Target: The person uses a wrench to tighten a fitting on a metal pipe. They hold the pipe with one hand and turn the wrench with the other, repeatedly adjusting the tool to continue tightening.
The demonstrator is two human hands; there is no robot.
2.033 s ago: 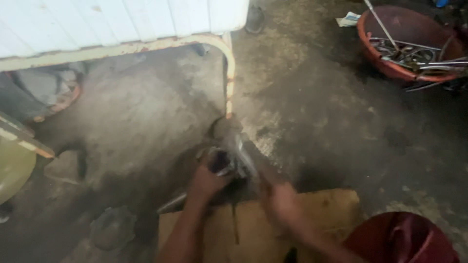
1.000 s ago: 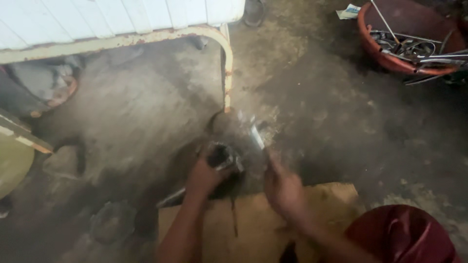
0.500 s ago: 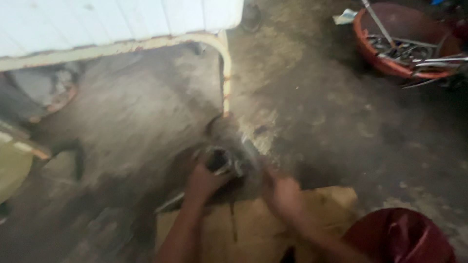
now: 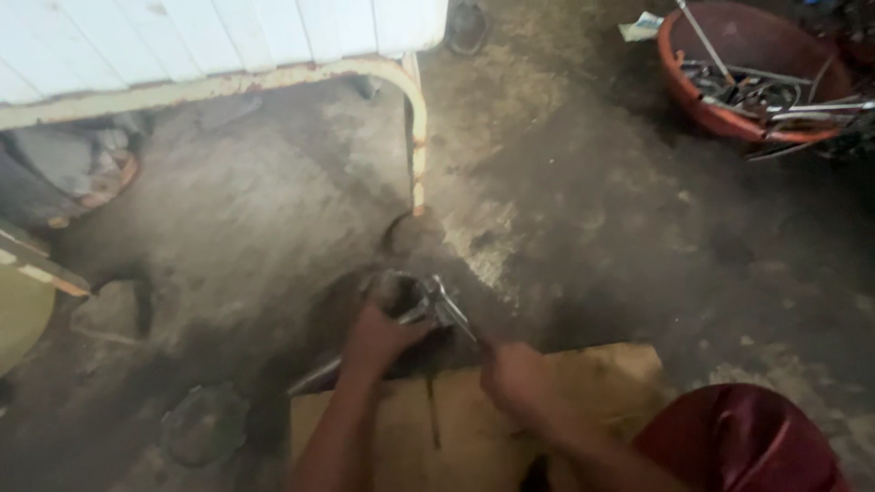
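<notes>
Your left hand (image 4: 378, 337) is closed around a short, dark, cylindrical metal part (image 4: 398, 293), holding it just above the grimy concrete floor (image 4: 592, 246), a little below the middle of the view. Your right hand (image 4: 515, 378), at about five o'clock from the part, is curled shut on the handle end of a slim silver metal tool (image 4: 451, 312), whose tip touches the part; motion blur hides the exact grip. Both forearms rise from the bottom edge, the left nearly straight up, the right angled in from the lower right over a flat sheet of brown cardboard (image 4: 602, 383). At twelve o'clock from the part stands a rusty white-painted tube frame (image 4: 418, 137). At two o'clock, well apart, sits a round red basin of metal rods (image 4: 729, 118).
</notes>
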